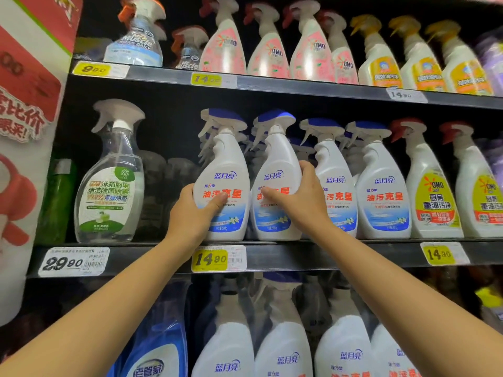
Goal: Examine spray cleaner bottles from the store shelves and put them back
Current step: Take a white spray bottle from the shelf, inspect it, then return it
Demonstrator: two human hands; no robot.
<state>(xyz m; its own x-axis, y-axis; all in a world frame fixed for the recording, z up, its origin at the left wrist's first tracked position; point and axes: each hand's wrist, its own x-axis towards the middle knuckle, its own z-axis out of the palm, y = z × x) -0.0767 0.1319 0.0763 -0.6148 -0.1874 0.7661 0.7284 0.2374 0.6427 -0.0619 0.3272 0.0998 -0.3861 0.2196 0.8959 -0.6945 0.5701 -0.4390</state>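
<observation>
- Gripping one spray bottle each, both arms reaching up to the middle shelf (299, 257).
- left hand (194, 212) wraps the first bottle (227, 159) from its left side, with the thumb across the red label text and the fingers out of sight behind.
- right hand (303, 198) grasps the second bottle (279, 159) from its right side, with the thumb on the front label and the fingers curled round the far flank.
- Both held bottles have white bodies and blue-capped triggers. They are upright and side by side, just apart, bases down at the shelf's front edge about mid-length. Can't tell whether the bases sit on the shelf or are just off it.
- yellow 14.80 tag (209, 259) sits on the shelf lip directly below the first bottle.
- Two matching bottles stand right of the held pair along the same front edge: third bottle (336, 172), just beside the right hand's fingers, then fourth bottle (383, 183). More triggers show in rows behind.
- Further right stand two red-trigger bottles (432, 197) with yellow labels.
- Toward the shelf's left end is a clear bottle (109, 186) with a green label, standing well apart from the first bottle. The white 29.80 tag (73, 262) is on the lip below it.
- Top shelf holds pink-label bottles (226, 47) and yellow-trigger bottles (381, 66).
- Bottom shelf holds more white bottles (226, 344) with the same blue logo.
- red-and-white sign (24, 104) runs down the left edge of the rack.
</observation>
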